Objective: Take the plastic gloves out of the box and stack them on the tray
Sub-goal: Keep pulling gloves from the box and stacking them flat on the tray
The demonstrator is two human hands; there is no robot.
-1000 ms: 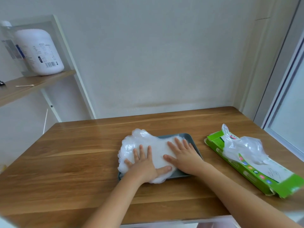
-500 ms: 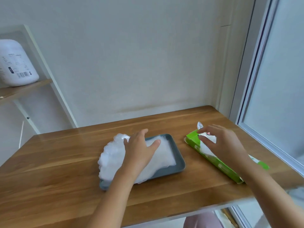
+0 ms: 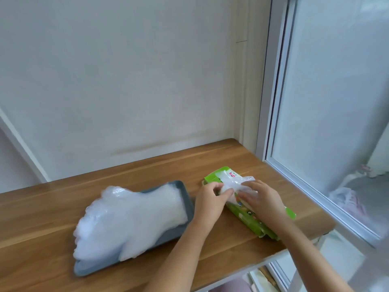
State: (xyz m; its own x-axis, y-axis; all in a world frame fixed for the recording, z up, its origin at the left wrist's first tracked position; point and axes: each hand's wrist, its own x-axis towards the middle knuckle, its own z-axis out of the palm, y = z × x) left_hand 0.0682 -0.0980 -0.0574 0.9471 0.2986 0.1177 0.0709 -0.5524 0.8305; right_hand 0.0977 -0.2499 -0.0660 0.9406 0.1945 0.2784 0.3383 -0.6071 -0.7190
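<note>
Hidden: most of tray (image 3: 188, 208) under stack of gloves (image 3: 130, 218); only rim showing at 3 o'clock and along near edge. Overhanging tray edge toward 9 o'clock: finger ends of stack, resting on worktop (image 3: 52, 203). Hidden too: middle of box (image 3: 249, 218), under both hands. Print on box blurred, not readable. Both forearms cut off at bottom edge of frame. Beyond window (image 3: 336, 102), at 3 o'clock of worktop: blurred shapes only.

Left hand (image 3: 210, 199): curled, thumb and fingers pinching glove (image 3: 232, 182) at box opening, far end of box. Right hand (image 3: 263, 199): fingers fairly straight, pointing toward 9 o'clock, lying on same glove and on box top; can't tell whether pinching or just pressing. Hands close together, fingertips nearly meeting over glove.

Glove: clear, crumpled, partly out of box. Box: green, flat on worktop, just at 3 o'clock of tray, not touching. Stack: on tray, well clear of both hands.
</note>
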